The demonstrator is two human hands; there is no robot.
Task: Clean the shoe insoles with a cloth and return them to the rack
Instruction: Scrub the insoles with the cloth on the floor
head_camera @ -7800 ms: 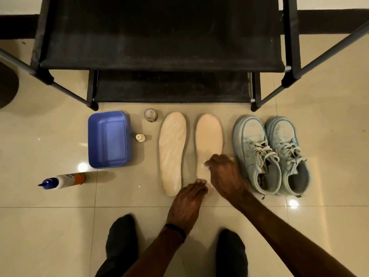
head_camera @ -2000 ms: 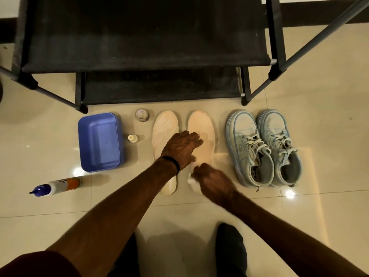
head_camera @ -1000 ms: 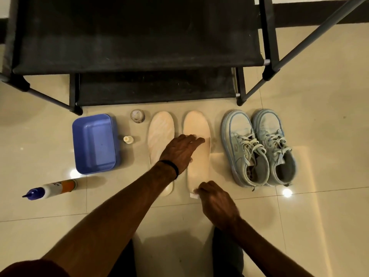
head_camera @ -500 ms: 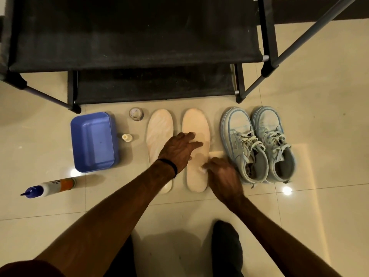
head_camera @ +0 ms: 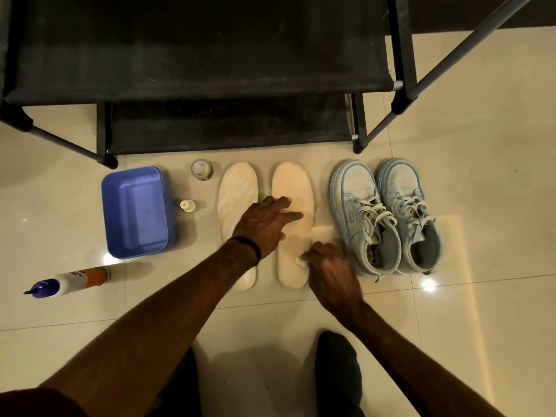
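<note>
Wiping stage: right insole (head_camera: pixel 291 224), lying on the floor tiles (head_camera: pixel 481 236) before the rack (head_camera: pixel 210 55), is pinned by the flat-spread left hand (head_camera: pixel 264 225) while a cloth (head_camera: pixel 300 260) is pinched in the right hand (head_camera: pixel 329 273); left insole (head_camera: pixel 236 203) judged next.

head cam | wide-angle, looks steeply down | near floor (head_camera: pixel 481 236) by rack (head_camera: pixel 198 55) | single view

Both bare forearms reach forward and down. The left hand (head_camera: pixel 264 222) lies flat, fingers (head_camera: pixel 290 216) straight and spread, a dark band at its wrist. The right hand (head_camera: pixel 329 270), blurred, has fingers curled, pinching something small and white.
</note>
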